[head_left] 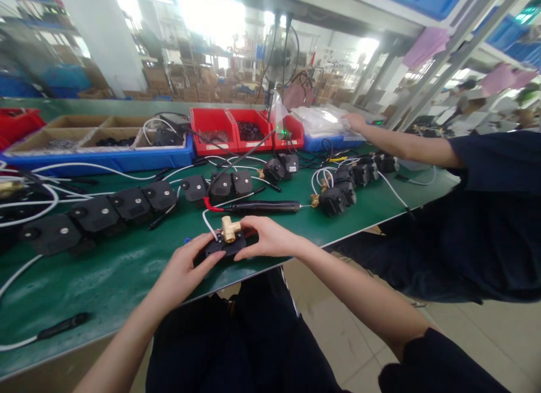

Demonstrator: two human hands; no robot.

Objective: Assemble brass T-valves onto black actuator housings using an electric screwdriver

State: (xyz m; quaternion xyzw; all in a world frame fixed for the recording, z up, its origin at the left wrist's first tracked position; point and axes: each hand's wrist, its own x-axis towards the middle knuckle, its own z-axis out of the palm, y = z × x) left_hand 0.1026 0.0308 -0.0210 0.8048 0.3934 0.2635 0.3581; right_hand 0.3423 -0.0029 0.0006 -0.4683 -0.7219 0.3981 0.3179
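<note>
Both of my hands grip a black valve unit (224, 245) with a brass fitting (230, 230) on top, resting near the front edge of the green table (105, 269). My left hand (186, 266) holds its left end, fingers curled around it. My right hand (266, 238) clasps the right end, fingers bent over it. A white cable (208, 224) and a red wire lead away from the unit. Just behind it lies a black electric screwdriver (266, 206).
A row of black valve units (127, 204) with white cables runs along the table. Red bins (230, 128) and a blue tray of cardboard boxes (97, 145) stand at the back. A co-worker on the right reaches a hand (355, 121) to plastic bags.
</note>
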